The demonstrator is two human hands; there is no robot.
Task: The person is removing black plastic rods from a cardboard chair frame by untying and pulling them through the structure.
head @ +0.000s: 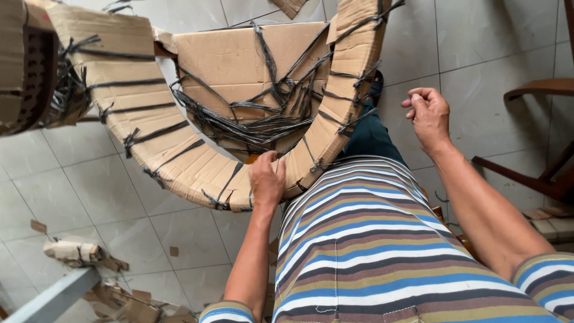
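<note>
A curved cardboard wrap (179,149) bound with black straps (257,119) arcs across the upper view, covering a rounded piece of furniture. The left hand (266,179) presses on the wrap's lower edge, fingers curled on the cardboard beside a strap. The right hand (427,113) hovers loosely closed off to the side, apart from the wrap; whether it pinches anything cannot be told. Below lies a striped shirt (371,251) and dark trousers (371,137). Cardboard scraps (113,293) lie on the tiled floor (107,197) at lower left. A wooden chair (544,137) stands at the right edge.
</note>
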